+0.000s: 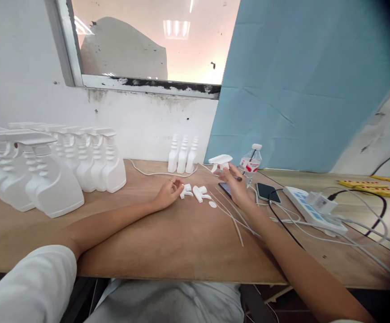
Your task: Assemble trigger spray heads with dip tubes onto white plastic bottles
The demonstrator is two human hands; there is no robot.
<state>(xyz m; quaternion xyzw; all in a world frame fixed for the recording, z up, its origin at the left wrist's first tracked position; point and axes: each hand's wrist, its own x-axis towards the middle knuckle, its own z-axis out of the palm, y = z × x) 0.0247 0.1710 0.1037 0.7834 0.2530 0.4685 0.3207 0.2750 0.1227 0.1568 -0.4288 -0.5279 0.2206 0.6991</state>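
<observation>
A white spray trigger head (220, 159) is raised above the table in my right hand (237, 185), gripped at its lower end by the fingers. Something small and dark, like a pen tip (239, 179), shows at that hand. My left hand (168, 194) rests on the table, fingers loosely curled and thumb apart, with nothing visible in it. Close beside its fingertips lies a white trigger head (186, 191). Another trigger head (200, 193) lies just right of that one, near a small white oval piece (212, 204). Thin white tubes (232, 215) lie across the table below my right hand.
Several large white spray bottles (55, 184) stand at the left. Three slim white bottles (182, 154) stand by the wall. A clear plastic bottle (250, 163), a phone (268, 193) and a power strip (311, 213) with cables are at the right.
</observation>
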